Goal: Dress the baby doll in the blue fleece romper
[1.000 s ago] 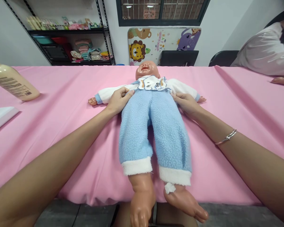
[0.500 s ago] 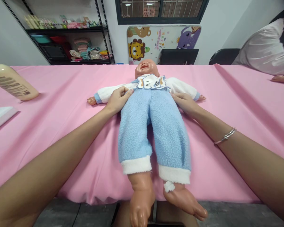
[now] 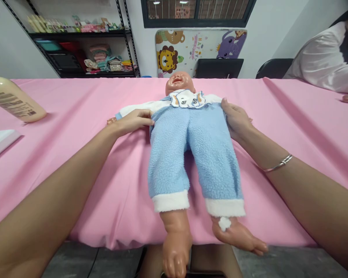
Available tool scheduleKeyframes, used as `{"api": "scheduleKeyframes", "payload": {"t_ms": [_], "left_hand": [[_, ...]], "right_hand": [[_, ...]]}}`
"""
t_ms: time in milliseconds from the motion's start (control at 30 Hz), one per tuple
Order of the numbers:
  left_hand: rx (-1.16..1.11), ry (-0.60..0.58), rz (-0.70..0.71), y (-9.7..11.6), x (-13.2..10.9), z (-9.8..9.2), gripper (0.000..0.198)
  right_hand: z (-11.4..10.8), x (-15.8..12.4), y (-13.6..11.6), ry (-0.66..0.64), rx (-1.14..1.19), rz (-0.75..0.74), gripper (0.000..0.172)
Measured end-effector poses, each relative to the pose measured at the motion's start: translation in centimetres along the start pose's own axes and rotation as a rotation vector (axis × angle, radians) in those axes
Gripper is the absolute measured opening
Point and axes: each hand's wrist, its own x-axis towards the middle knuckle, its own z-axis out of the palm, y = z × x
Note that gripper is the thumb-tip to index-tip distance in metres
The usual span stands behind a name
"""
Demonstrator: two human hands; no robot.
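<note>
A baby doll (image 3: 180, 82) lies on its back on the pink-covered table, head away from me, bare feet over the near edge. It wears a white long-sleeved top (image 3: 188, 99) with an animal face on the front, and fleecy light blue trousers (image 3: 174, 154) with white cuffs. At the trousers' upper left side, my left hand (image 3: 136, 120) is closed on the fabric, its fingertips partly hidden. My right hand (image 3: 237, 117) grips the upper right side of the trousers, thumb on top, and covers much of the doll's arm. A white patch (image 3: 224, 223) shows on the right ankle.
On the left of the pink tablecloth (image 3: 84, 100) lie a cream-coloured bottle (image 3: 16, 101) and a white flat box (image 3: 1, 143). A person in a white sleeve (image 3: 321, 61) sits at the far right. Behind are a black shelf rack (image 3: 78, 36) and a chair (image 3: 274, 68).
My right hand has moved up and outward, drawing the trouser waist to the right. My left hand has slid slightly left. The doll's legs have shifted right.
</note>
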Motion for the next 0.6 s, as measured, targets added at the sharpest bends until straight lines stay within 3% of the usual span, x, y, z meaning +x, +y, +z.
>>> {"api": "scheduleKeyframes", "payload": {"t_ms": [100,200,300,367,467,600], "left_hand": [[-0.167,-0.07,0.008,0.1,-0.5,-0.1,0.029],[-0.223,0.032,0.073,0.1,-0.2,1.8,0.037],[-0.253,0.167,0.105,-0.1,0.5,3.4,0.03],[-0.291,0.198,0.067,-0.3,0.9,3.4,0.024],[-0.333,0.133,-0.021,-0.6,0.9,2.1,0.021],[-0.237,-0.05,-0.067,-0.7,0.5,0.8,0.007]], "right_hand": [[-0.5,-0.6,-0.8,-0.248,0.013,0.133,0.046],[-0.8,-1.1,-0.8,-0.395,-0.073,0.151,0.043],[-0.4,-0.9,0.2,-0.274,-0.089,0.077,0.04],[0.1,-0.5,0.9,-0.175,0.005,0.053,0.04],[0.6,-0.2,1.6,-0.089,0.029,-0.032,0.036],[0.4,-0.5,1.4,-0.115,-0.186,-0.117,0.035]]}}
